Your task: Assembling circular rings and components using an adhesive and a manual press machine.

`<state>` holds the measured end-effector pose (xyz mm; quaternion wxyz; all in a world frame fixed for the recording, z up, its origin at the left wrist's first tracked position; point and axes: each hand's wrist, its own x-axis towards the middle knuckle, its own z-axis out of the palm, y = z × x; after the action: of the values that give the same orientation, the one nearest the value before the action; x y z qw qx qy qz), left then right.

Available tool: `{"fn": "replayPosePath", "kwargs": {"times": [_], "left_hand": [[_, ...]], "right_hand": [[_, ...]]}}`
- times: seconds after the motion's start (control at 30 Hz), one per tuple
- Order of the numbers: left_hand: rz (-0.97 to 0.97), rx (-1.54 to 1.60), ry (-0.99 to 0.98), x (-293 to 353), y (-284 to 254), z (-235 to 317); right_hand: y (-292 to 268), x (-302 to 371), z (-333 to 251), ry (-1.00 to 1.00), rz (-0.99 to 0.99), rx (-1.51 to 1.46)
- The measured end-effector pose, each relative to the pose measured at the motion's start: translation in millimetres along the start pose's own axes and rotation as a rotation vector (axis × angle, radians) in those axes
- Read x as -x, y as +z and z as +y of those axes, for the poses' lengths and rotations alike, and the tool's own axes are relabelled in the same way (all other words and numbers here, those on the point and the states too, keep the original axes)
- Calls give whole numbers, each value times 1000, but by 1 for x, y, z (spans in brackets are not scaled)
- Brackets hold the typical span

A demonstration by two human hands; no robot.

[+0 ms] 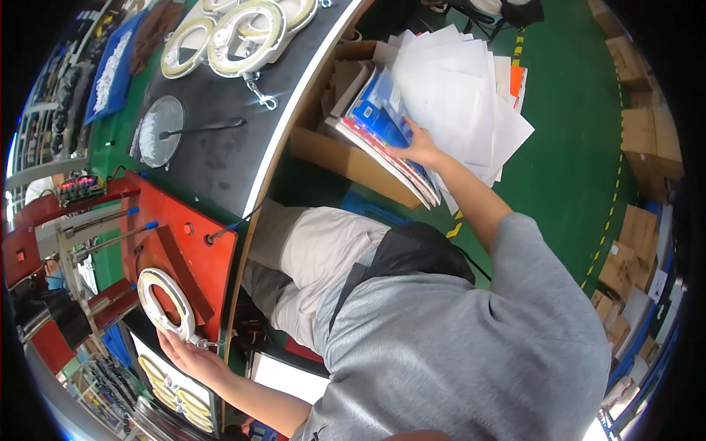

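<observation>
On the left, my left hand (193, 361) has its fingers at the lower edge of a white and yellow ring-shaped piece (153, 277), which has a metal snap hook (203, 343) at its end. The ring is over a red metal machine bed (209, 275), and my fingers partly pass behind it. My right hand (421, 149) reaches out to an open cardboard box (353, 163) of papers. Its thumb and fingers close on the edge of a blue printed packet (373, 117) standing among flat sheets and booklets.
Several similar rings (246, 40) lie on the black-topped table (213, 158), near a round clear dish (161, 131) and a dark thin-handled tool (213, 126). Loose white papers (448, 95) fan out beside the box. Stacked cartons (638, 128) line the right side. More rings (173, 393) lie below my left hand.
</observation>
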<state>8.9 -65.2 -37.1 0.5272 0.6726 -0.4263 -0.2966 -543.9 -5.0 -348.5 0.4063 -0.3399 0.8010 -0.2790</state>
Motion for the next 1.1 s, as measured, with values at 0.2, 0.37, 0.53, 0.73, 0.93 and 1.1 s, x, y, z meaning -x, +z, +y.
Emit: {"fn": "replayPosePath", "kwargs": {"times": [0.2,0.37,0.53,0.73,0.93,1.1], "left_hand": [[60,3,52,7,18,11],[76,18,57,3,15,4],[23,-14,10,-7,-2,-8],[41,-42,56,-3,-2,-4],[64,-67,35,3,3,2],[71,-88,34,3,7,2]], "right_hand": [[-69,-2,43,313,433,-735],[-76,-16,60,493,675,37],[-72,-8,61,569,861,9],[-43,14,32,226,763,-14],[-9,40,-8,162,474,-126],[-14,21,17,118,449,-413]]}}
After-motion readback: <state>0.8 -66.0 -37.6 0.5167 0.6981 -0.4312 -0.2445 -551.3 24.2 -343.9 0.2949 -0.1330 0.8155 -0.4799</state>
